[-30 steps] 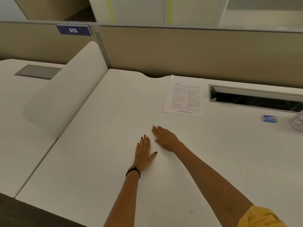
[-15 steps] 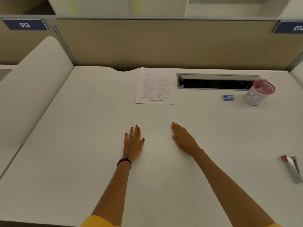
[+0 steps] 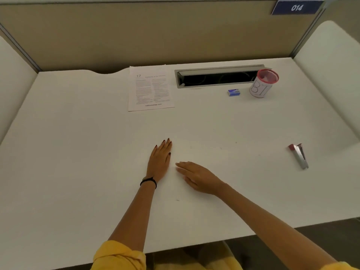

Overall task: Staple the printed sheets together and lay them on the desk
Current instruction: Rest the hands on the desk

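Observation:
The printed sheets (image 3: 151,88) lie flat at the back of the white desk (image 3: 78,152), text side up, headed "17". A silver stapler with a red end (image 3: 299,155) lies at the right side of the desk. My left hand (image 3: 160,159) rests palm down on the bare desk in the middle, fingers straight, a black band on its wrist. My right hand (image 3: 196,177) lies flat just right of it, fingers pointing left. Neither hand holds anything. Both are well short of the sheets and far left of the stapler.
A small blue staple box (image 3: 233,92) lies next to a white cup with a red rim (image 3: 263,83) at the back right. An open cable slot (image 3: 218,76) runs along the back edge. Beige partitions and white side panels enclose the desk.
The view has swung right, bringing the stapler and cup fully into sight. My hands have stayed flat on the desk, and now lie closer together.

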The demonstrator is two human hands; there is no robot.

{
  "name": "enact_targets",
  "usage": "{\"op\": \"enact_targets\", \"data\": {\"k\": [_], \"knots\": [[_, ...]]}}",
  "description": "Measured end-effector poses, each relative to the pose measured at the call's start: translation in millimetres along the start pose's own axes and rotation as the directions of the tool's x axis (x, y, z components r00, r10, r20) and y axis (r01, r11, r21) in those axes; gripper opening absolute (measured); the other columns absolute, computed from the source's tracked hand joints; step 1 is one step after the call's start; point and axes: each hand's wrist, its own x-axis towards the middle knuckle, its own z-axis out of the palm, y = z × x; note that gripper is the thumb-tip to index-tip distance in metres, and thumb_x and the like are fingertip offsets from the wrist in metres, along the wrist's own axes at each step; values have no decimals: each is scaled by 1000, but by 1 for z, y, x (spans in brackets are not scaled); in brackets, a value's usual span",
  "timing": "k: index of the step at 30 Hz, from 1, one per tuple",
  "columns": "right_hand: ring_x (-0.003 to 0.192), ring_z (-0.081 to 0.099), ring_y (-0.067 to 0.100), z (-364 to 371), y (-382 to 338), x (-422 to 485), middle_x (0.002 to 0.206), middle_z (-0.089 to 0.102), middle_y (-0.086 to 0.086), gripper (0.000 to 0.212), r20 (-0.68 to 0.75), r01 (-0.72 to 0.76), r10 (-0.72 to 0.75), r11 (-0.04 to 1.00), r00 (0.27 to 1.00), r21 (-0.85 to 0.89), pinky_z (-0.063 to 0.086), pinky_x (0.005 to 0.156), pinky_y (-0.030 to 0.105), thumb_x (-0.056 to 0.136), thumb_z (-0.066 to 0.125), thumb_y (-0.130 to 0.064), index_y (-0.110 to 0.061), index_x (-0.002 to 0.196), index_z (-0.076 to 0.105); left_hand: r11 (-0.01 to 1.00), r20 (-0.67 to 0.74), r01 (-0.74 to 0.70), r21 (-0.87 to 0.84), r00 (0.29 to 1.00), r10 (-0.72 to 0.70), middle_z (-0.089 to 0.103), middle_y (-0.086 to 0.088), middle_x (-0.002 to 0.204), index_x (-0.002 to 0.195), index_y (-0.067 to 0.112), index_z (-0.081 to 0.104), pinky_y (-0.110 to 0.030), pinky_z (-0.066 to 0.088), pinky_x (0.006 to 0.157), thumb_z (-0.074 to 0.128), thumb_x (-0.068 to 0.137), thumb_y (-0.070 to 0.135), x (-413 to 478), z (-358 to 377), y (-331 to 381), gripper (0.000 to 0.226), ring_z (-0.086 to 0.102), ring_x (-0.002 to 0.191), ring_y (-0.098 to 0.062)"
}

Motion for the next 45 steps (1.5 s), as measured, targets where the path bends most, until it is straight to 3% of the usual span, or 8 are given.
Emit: {"op": "enact_targets", "data": {"k": [6, 13, 24, 30, 33, 36, 41, 45], "knots": [[142, 21, 24, 40, -60, -19, 150, 31, 12, 49, 235, 338, -333, 941, 913, 21, -1, 119, 41, 97, 34, -29, -4, 139, 36, 997, -62, -3, -83, 998, -2, 24, -2, 152, 142, 12, 27, -32, 10, 116, 33, 97, 11, -2, -3, 4, 45, 19, 141, -15], [145, -6, 16, 49, -52, -36, 158, 6, 0, 66, 342, 343, -274, 926, 899, -159, -15, 114, 47, 96, 27, -47, -16, 149, 5, 998, -66, -13, -62, 998, 9, 24, -3, 152, 142, 12, 28, -31, 6, 116, 34, 97, 11, 2, -2, 7, 45, 17, 141, -15], [144, 12, 17, 5, 39, -11, 156, 17, -1, 59, 259, -52, 118, 967, 959, -249, -4, 114, 46, 97, 9, -48, -18, 148, 13, 999, -62, -14, 30, 998, 16, 24, -2, 152, 143, 14, 25, -31, 9, 115, 27, 97, 18, 0, 2, 5, 46, 19, 141, -15], [142, 21, 21, -12, 80, -9, 154, 23, 1, 70, 117, -339, 374, 909, 920, -243, -16, 110, 40, 93, -3, -54, -14, 146, 18, 997, -50, -7, 72, 999, 11, 22, 2, 152, 143, 16, 23, -31, 9, 115, 12, 94, 29, 0, 5, 4, 53, 18, 141, -13], [145, 10, 19, -20, 95, -21, 156, 6, -2, 81, -5, -449, 458, 868, 889, -212, -22, 110, 36, 84, -17, -61, -15, 147, 5, 993, -46, -14, 115, 999, 19, 22, 0, 152, 144, 15, 22, -32, 10, 115, 6, 90, 32, 2, 7, 3, 58, 19, 141, -15], [145, 6, 20, -29, 111, -42, 155, 3, 4, 78, -221, -703, 674, 706, 705, -92, -11, 115, 41, 89, -5, -59, -7, 147, 7, 990, -38, -22, 140, 999, 27, 22, -2, 152, 144, 14, 22, -35, 12, 115, 6, 91, 30, 6, 9, 3, 57, 19, 141, -17], [144, 2, 35, -39, 128, -74, 153, 4, 27, 65, -282, -947, 940, 252, 191, 198, 2, 118, 48, 99, 30, -33, 8, 144, 5, 992, -34, 7, 127, 999, -3, 21, -1, 153, 144, 14, 21, -34, 11, 116, 6, 91, 33, 18, 11, 5, 59, 17, 141, -14], [143, 4, 36, -38, 135, -72, 152, 7, 29, 68, -226, -959, 965, 182, 133, 216, 4, 117, 47, 99, 32, -35, 10, 143, 6, 994, -41, 23, 109, 999, -19, 24, -1, 152, 143, 14, 24, -34, 12, 115, 7, 90, 32, 23, 11, 7, 58, 20, 140, -15]]}}
